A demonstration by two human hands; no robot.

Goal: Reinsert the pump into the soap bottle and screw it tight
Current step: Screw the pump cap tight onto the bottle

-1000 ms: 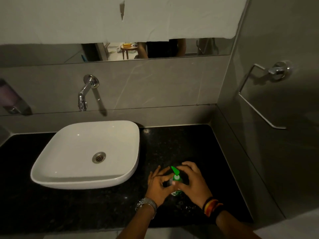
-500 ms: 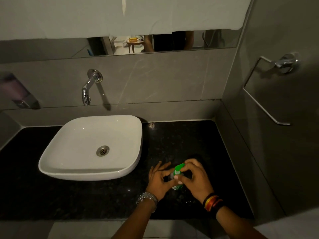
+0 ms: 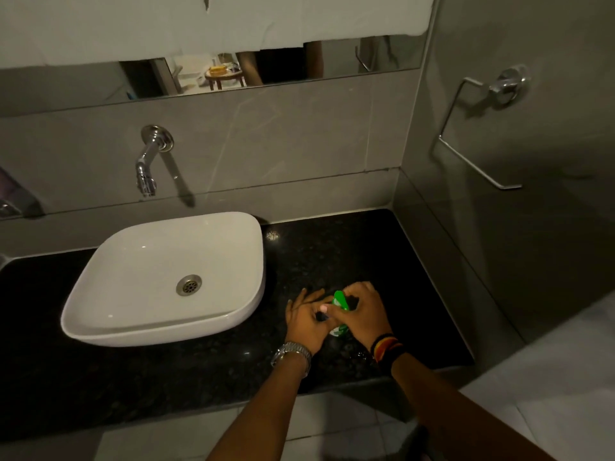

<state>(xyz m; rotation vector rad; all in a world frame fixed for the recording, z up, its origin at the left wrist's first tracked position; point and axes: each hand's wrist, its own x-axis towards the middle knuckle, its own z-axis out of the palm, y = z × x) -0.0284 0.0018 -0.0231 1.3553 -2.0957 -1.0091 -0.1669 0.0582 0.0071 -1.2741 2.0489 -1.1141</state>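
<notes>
A small soap bottle (image 3: 340,330) stands on the black granite counter (image 3: 349,257), right of the basin; only its lower green-and-white part shows between my hands. Its green pump (image 3: 340,299) sits on top, nozzle pointing up-left. My left hand (image 3: 307,322) wraps the bottle from the left, thumb across the front. My right hand (image 3: 361,312) curls over the pump from the right, fingers closed around its collar. The neck and thread are hidden by my fingers.
A white basin (image 3: 166,277) sits on the counter to the left, with a wall tap (image 3: 146,168) above it. A tiled side wall with a chrome towel ring (image 3: 479,134) bounds the counter on the right. The counter's front edge runs just below my wrists.
The pump nozzle has turned under my right hand, whose fingers now cover more of it. Both hands stay on the bottle at the same spot. The camera has tilted down slightly.
</notes>
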